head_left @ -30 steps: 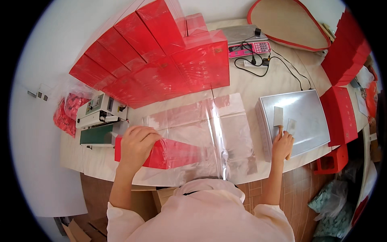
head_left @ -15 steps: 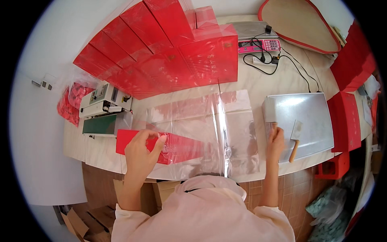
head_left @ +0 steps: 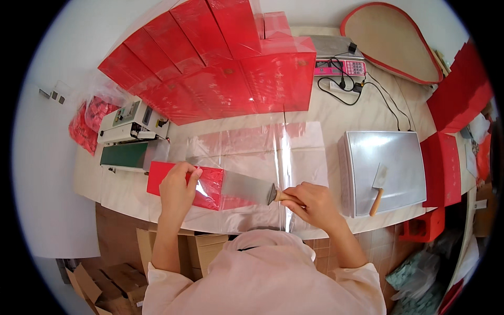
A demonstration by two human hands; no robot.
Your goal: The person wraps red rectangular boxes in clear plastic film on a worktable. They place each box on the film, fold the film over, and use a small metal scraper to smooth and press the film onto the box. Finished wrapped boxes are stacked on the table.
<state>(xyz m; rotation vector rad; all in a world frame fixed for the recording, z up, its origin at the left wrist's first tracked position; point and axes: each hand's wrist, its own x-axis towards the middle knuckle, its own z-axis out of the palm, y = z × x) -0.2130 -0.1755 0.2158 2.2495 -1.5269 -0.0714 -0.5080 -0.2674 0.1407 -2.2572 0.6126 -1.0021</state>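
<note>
A red box (head_left: pixel 212 184) lies on the table at centre left, wrapped in clear film. My left hand (head_left: pixel 177 190) grips it from above, thumb and fingers closed over its top. In my right hand (head_left: pixel 314 206) is a broad scraper (head_left: pixel 245 188), its wooden handle wrapped by my fingers. The blade points left, flat against the film at the box's right end. A clear plastic sheet (head_left: pixel 308 152) spreads under and behind the box. Further right stands a silver metal hot plate (head_left: pixel 399 155) with a second, wooden-handled scraper (head_left: pixel 377 194) resting on it.
A wall of wrapped red boxes (head_left: pixel 210 84) rises at the back. At left stands a white machine with a green belt (head_left: pixel 123 156). Back right hold a pink-panelled scale (head_left: pixel 344 68), cables and a woven tray (head_left: pixel 391 42). Red boxes (head_left: pixel 442 170) border the hot plate; cardboard boxes (head_left: pixel 113 283) lie below.
My right hand has moved left from the hot plate's edge, bringing the scraper to the box's right end. My left hand stays on the box. The view has shifted slightly.
</note>
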